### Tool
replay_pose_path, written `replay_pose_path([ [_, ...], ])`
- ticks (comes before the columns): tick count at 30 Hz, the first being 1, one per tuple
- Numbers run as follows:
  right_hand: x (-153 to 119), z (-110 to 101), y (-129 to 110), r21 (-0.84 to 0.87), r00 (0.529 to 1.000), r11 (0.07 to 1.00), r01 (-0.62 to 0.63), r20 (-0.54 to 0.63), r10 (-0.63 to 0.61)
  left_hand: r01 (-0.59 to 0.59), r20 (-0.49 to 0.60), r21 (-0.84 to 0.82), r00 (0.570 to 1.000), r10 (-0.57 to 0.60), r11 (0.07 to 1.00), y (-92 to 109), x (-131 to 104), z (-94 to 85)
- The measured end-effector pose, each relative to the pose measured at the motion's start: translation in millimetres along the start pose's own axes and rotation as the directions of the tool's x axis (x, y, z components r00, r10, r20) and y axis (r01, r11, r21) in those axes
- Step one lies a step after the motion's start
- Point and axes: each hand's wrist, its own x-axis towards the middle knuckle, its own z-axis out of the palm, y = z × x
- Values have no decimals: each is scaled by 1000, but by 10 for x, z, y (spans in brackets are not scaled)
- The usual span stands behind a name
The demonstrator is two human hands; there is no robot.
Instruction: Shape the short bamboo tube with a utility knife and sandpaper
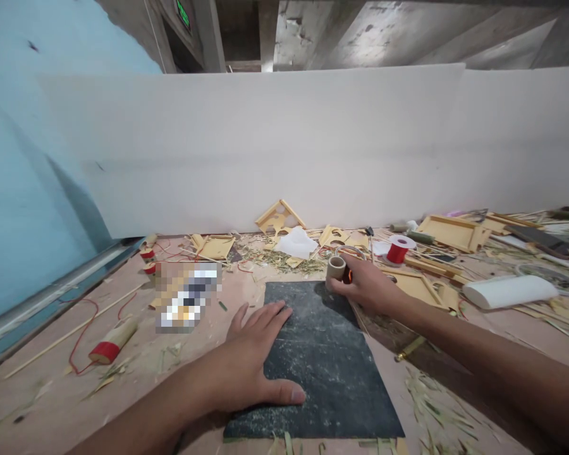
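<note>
A dark, dusty sheet (332,373) lies flat on the table in front of me; it looks like sandpaper, dotted with pale powder. My left hand (260,354) rests on its left side, fingers spread and thumb stretched out. At the sheet's far right corner, my right hand (367,281) grips a short hollow bamboo tube (336,268), its open end facing up. The hand covers part of the tube, and whether its base touches the sheet I cannot tell. Something small and orange shows beside the tube, too small to name.
A bamboo piece with a red end (114,341) lies left, trailing red string. Behind are thin wooden frames (450,234), a crumpled white sheet (295,243) and a red ribbon spool (399,249). A white cylinder (509,291) lies right. A white partition (284,145) borders the table's back.
</note>
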Motion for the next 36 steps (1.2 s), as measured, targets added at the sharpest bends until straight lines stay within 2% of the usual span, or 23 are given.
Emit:
replay_pose_path([
  [3, 29, -65, 19, 10, 998, 1000, 15, -60, -14, -15, -45, 17, 999, 16, 1000, -31, 4, 2],
  [7, -27, -101, -80, 66, 990, 994, 81, -118, -73, 62, -153, 116, 987, -44, 991, -197, 69, -7],
  [9, -44, -98, -86, 113, 987, 989, 97, -141, -81, 114, -306, 162, 950, -60, 980, -292, 115, -22],
  [11, -50, -84, -67, 166, 987, 981, 97, -146, -73, 136, -460, 194, 887, -32, 971, -341, 152, -42],
  [13, -58, -63, -57, 250, 992, 966, 68, -117, -40, 128, -532, 203, 847, 0, 971, -318, 165, -60],
  [15, -81, -39, -80, 395, 1000, 919, -6, -21, 15, 80, -566, 156, 824, 23, 984, -235, 151, -66],
  [17, -121, -18, -137, 540, 991, 836, -99, 131, 33, 9, -574, 43, 819, 17, 999, -132, 118, -59],
  [19, -170, 2, -208, 646, 971, 749, -143, 237, -19, -41, -530, -97, 848, -17, 994, -46, 82, -46],
  [21, -218, 25, -274, 730, 961, 670, -134, 261, -92, -90, -482, -224, 876, -30, 970, 10, 53, -41],
  [23, -262, 51, -325, 781, 955, 617, -93, 246, -167, -149, -470, -322, 882, -22, 935, 50, 29, -56],
  [26, -322, 88, -379, 730, 945, 684, 17, 212, -250, -232, -494, -358, 869, 28, 904, 121, -14, -114],
  [31, -407, 107, -448, 552, 940, 821, 147, 182, -290, -360, -566, -237, 806, 173, 902, 254, -89, -164],
  [34, -454, 119, -494, 549, 922, 818, 170, 205, -329, -385, -569, -221, 797, 202, 896, 290, -110, -131],
  [36, -487, 142, -529, 659, 915, 748, 75, 252, -314, -354, -554, -229, 813, 177, 907, 274, -109, -105],
])
